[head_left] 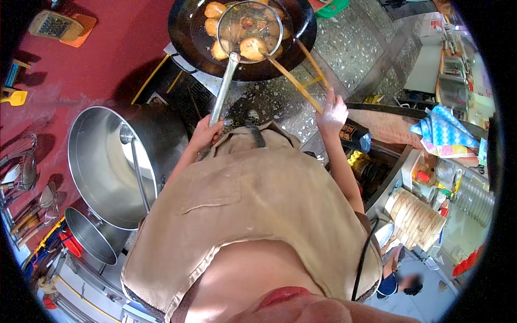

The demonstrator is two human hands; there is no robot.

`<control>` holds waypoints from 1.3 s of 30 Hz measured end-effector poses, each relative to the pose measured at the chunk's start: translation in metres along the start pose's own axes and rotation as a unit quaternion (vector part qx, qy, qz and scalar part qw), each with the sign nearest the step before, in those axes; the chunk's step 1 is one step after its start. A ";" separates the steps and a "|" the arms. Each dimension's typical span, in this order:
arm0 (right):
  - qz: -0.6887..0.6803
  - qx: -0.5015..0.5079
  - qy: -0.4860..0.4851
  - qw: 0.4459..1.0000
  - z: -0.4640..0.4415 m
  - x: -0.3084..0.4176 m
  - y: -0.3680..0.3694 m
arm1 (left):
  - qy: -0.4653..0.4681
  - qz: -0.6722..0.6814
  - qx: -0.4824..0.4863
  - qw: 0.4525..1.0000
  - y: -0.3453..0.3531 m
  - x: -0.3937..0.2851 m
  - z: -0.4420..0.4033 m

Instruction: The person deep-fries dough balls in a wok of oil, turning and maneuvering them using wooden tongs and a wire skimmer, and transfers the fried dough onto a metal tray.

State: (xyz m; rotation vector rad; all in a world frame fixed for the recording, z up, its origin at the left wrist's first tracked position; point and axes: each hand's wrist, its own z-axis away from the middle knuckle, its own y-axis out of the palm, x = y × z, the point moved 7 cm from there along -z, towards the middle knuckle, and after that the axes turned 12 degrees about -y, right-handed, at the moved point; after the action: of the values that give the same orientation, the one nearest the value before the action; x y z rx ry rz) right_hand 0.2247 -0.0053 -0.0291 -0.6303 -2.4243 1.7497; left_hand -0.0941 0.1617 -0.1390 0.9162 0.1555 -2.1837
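Note:
Over a dark wok [186, 40] of oil at the top, a round wire strainer [237, 24] is held by its metal handle in my left hand [207, 133], fingers wrapped round it. My right hand [331, 116] grips long wooden chopsticks [295, 82], spread apart. One chopstick tip touches a golden fried piece [252, 48] lying in the strainer. Several more browned pieces [211, 27] are in the wok beside and under the mesh.
A large steel pot [89, 161] and a smaller one [89, 234] stand at the left. Utensils hang on the red surface at far left. Blue cloth [444, 129] and stacked steamers [414, 215] are at the right. Another person [396, 282] is at the lower right.

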 end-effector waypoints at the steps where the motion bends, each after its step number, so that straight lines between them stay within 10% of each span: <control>1: -0.032 -0.008 0.010 0.999 0.005 -0.001 -0.003 | 0.000 0.000 0.000 1.000 0.001 0.000 0.000; 6: -0.390 0.091 0.081 0.913 0.010 0.009 0.012 | 0.000 0.001 -0.005 1.000 0.002 -0.005 0.003; 8: -0.752 0.244 0.332 0.514 0.027 0.042 0.028 | 0.001 0.005 -0.001 1.000 0.002 -0.003 0.000; 12: -0.781 0.253 0.377 0.428 0.032 0.058 0.020 | -0.008 0.019 -0.001 1.000 0.003 -0.001 0.000; 24: -0.750 0.258 0.293 0.534 -0.011 0.092 0.054 | -0.016 -0.023 -0.038 0.999 0.002 -0.002 0.003; 32: -0.785 0.282 0.351 0.426 -0.009 0.088 0.063 | -0.024 -0.022 -0.061 0.998 0.005 -0.008 0.009; 34: -0.693 0.269 0.297 0.599 -0.018 0.067 0.047 | -0.030 -0.018 -0.082 0.996 0.003 -0.013 0.010; 39: -0.473 0.338 0.103 0.807 -0.039 0.019 0.023 | -0.003 -0.025 -0.197 0.980 -0.016 -0.031 0.012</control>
State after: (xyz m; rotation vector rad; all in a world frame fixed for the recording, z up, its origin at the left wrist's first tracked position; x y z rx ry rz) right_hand 0.2256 0.0431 -0.0404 0.4041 -1.3310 1.6962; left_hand -0.0970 0.1871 -0.1125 0.6859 0.5905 -2.0958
